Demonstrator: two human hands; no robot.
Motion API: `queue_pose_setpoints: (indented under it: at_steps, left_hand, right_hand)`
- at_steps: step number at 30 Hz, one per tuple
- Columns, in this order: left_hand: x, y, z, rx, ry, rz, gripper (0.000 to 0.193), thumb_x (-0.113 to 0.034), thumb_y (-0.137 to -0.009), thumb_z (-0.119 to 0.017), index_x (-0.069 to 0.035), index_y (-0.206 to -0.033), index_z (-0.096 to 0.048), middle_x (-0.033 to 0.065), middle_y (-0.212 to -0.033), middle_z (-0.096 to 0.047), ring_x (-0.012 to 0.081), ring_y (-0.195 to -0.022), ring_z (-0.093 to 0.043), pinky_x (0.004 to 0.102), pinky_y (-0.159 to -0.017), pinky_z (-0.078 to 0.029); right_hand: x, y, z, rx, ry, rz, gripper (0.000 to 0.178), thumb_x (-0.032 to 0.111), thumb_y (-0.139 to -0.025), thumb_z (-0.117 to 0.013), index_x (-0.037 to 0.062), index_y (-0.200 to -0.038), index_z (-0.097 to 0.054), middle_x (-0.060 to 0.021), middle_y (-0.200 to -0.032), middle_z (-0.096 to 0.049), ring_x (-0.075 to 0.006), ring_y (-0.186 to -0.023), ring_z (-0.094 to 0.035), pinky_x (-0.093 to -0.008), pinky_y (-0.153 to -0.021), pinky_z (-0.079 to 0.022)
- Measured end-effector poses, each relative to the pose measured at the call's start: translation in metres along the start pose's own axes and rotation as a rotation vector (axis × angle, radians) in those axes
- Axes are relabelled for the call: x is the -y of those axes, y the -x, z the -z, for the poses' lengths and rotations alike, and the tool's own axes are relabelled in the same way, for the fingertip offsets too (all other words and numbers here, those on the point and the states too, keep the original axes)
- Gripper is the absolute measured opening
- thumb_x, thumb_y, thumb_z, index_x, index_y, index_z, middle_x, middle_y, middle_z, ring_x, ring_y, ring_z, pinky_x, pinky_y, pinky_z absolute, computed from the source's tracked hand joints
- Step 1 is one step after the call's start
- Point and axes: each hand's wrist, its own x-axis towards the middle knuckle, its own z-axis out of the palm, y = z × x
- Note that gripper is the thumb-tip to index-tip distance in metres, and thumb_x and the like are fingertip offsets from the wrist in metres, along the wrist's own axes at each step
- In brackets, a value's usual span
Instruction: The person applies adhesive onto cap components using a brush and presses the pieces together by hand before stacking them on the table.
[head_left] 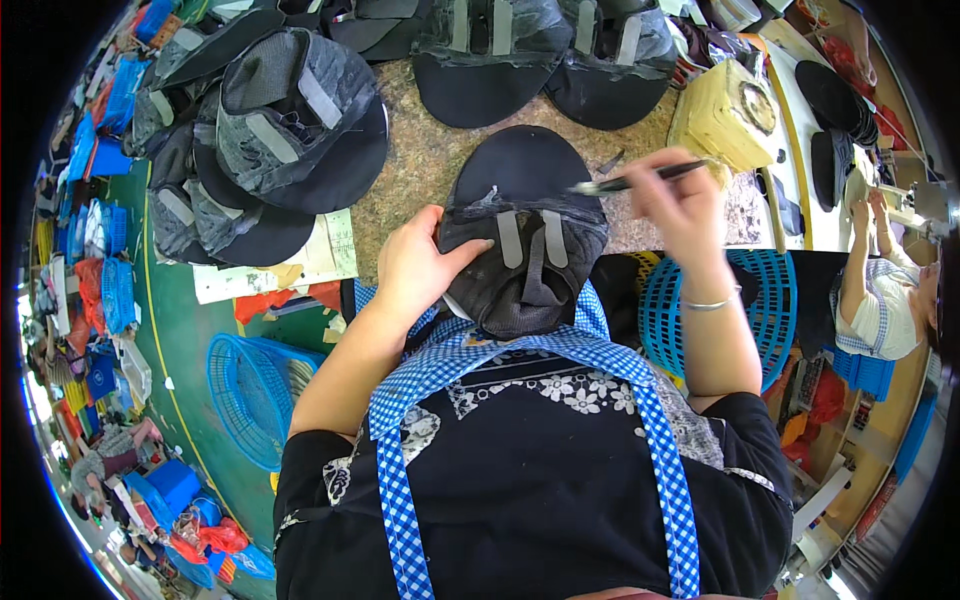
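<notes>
Under the left hand: a dark cap (522, 235) lies on the speckled table (420, 165), at the near edge before the person's chest.
Left hand (415, 262): spread flat, palm and fingers pressing the cap's crown from its left side; grasping nothing, only holding it down.
Right hand (680, 200): pinched around a thin brush (640, 178), to the right of the cap and above it.
Brush axis: near level, tip pointing left, ending just over the brim's right edge.
Cap axis: long axis runs away from the person; brim far, crumpled crown near, overhanging the table edge.
Cap marks: two grey strips on the crown, side by side.
Count: one cap in hand; two finished caps beyond the brim; a heap of several more beyond the left hand, number unclear.
Right of the brush hand: one yellow block (728, 115), close.
Open room: a bare band of table between brim and far caps.
Below the table edge: one blue basket (770, 300) at the right wrist, another (250, 395) beside the left elbow.
</notes>
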Motion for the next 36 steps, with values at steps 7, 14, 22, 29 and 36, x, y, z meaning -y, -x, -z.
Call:
queue_pose_setpoints:
  at_steps: [7, 14, 22, 29, 36]
  left_hand:
    - [-0.008, 0.007, -0.003, -0.030, -0.161, 0.004, 0.030, -0.026, -0.074, -0.065, -0.001, -0.088, -0.056, 0.0109, -0.073, -0.063, 0.0236, -0.067, -0.062, 0.0316, -0.061, -0.047]
    - [-0.038, 0.019, 0.026, 0.280, 1.111, -0.008, 0.024, -0.012, -0.088, -0.048, 0.001, -0.108, -0.050, 0.0061, -0.101, -0.057, 0.0108, -0.091, -0.054, 0.0252, -0.080, -0.044]
    - [-0.054, 0.027, 0.027, -0.254, 1.054, -0.355, 0.027, -0.009, -0.088, -0.046, 0.000, -0.114, -0.044, 0.0059, -0.103, -0.054, 0.0114, -0.094, -0.050, 0.0255, -0.083, -0.040]
    - [-0.056, 0.033, 0.045, -0.368, 0.374, -0.320, 0.033, -0.012, -0.092, -0.038, 0.000, -0.122, -0.035, 0.0087, -0.115, -0.047, 0.0146, -0.105, -0.044, 0.0267, -0.092, -0.032]
    - [-0.031, 0.024, 0.024, 0.211, 0.580, -0.283, 0.049, -0.004, -0.084, -0.051, 0.004, -0.126, -0.028, 0.0150, -0.116, -0.046, 0.0188, -0.107, -0.045, 0.0291, -0.092, -0.034]
  right_hand:
    - [-0.018, 0.030, 0.001, 0.506, 0.031, -0.064, 0.005, 0.002, -0.072, -0.058, 0.0028, -0.070, -0.054, -0.0064, -0.070, -0.060, -0.0111, -0.058, -0.054, -0.0209, -0.053, -0.041]
    - [0.023, -0.007, 0.015, 0.076, -0.718, 0.273, 0.013, 0.016, -0.084, -0.046, 0.0030, -0.082, -0.049, -0.0167, -0.083, -0.059, -0.0109, -0.062, -0.053, -0.0205, -0.057, -0.044]
    - [0.034, 0.024, -0.028, 0.441, -0.029, 0.815, 0.017, 0.011, -0.072, -0.061, 0.0031, -0.078, -0.047, -0.0172, -0.083, -0.058, -0.0217, -0.073, -0.057, -0.0305, -0.070, -0.045]
    - [0.017, -0.010, 0.059, -0.512, -0.928, 0.279, 0.014, 0.015, -0.085, -0.053, 0.0024, -0.081, -0.056, -0.0070, -0.075, -0.059, -0.0104, -0.060, -0.050, -0.0210, -0.053, -0.038]
    - [-0.035, 0.004, 0.099, -0.430, 0.379, 0.107, 0.012, 0.013, -0.076, -0.064, 0.0028, -0.082, -0.062, -0.0018, -0.062, -0.056, -0.0072, -0.050, -0.050, -0.0202, -0.047, -0.039]
